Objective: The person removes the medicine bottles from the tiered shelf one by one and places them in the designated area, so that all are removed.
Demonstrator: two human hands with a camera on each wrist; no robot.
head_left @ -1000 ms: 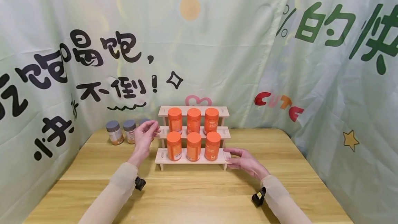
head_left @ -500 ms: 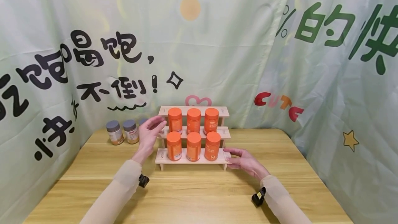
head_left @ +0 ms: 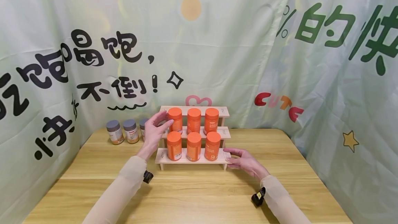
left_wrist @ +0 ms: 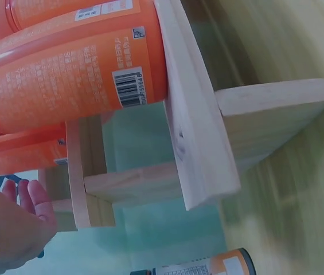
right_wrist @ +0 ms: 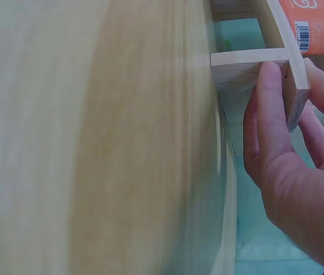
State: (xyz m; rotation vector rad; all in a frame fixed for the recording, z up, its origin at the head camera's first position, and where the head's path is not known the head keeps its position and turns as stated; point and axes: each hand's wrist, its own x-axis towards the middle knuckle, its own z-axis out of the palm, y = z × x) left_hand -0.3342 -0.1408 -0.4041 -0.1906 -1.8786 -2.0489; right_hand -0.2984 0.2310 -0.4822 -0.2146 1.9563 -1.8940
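A three-step wooden display shelf [head_left: 161, 155] stands on the table with orange jars in two rows. My left hand [head_left: 152, 130] is beside the left jar [head_left: 176, 120] of the upper row, thumb toward its front and fingers toward its far side. In the left wrist view that hand [left_wrist: 12, 229] shows its fingers loosely bent near the jar [left_wrist: 24, 154]; contact is hard to tell. My right hand [head_left: 245, 161] holds the right end of the lowest step. The right wrist view shows its thumb above the board [right_wrist: 299, 97] and fingers [right_wrist: 270, 109] against the leg below.
Left of the shelf, grey-lidded jars [head_left: 131, 132] stand in a row, one partly hidden by my left hand. The top step [head_left: 194, 108] bears no jars. A printed cloth [head_left: 233, 61] hangs behind the wooden table [head_left: 192, 193].
My left hand has moved right, from the shelf's left side to the upper row's left jar, its fingers spreading apart. The right hand has stayed at the lowest step.
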